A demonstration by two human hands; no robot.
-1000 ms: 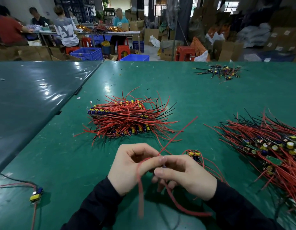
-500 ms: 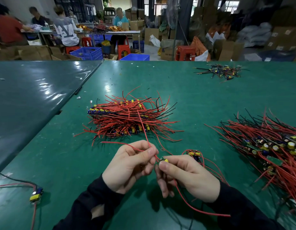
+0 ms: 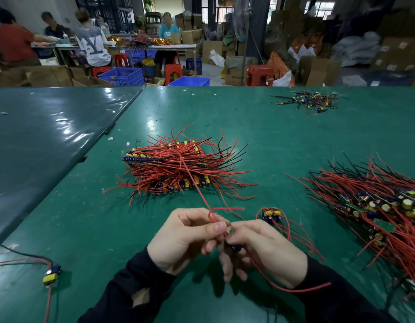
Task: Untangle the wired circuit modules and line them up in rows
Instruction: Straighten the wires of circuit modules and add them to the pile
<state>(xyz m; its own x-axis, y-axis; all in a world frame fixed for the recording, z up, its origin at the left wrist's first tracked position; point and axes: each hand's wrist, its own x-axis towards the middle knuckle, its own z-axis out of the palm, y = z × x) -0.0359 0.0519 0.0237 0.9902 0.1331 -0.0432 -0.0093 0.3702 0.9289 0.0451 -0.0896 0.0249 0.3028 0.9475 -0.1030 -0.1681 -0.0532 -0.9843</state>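
From the head camera, the left hand point(image 3: 185, 238) and right hand point(image 3: 264, 250) meet near the front edge of the green table point(image 3: 90, 220), each pinching the same small circuit module point(image 3: 228, 232), mostly hidden between the fingertips, with its red wires point(image 3: 202, 197) rising far and trailing right. Beyond lies the lined-up stack point(image 3: 176, 169); the tangled pile point(image 3: 376, 206) sits right, a loose module point(image 3: 270, 214) just beside the right hand.

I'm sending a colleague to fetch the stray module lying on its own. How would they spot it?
On the green table, look to the near left corner, left of the person's left hand. The lone circuit module lies there, yellow and blue parts with red and black wires trailing left, apart from every pile.
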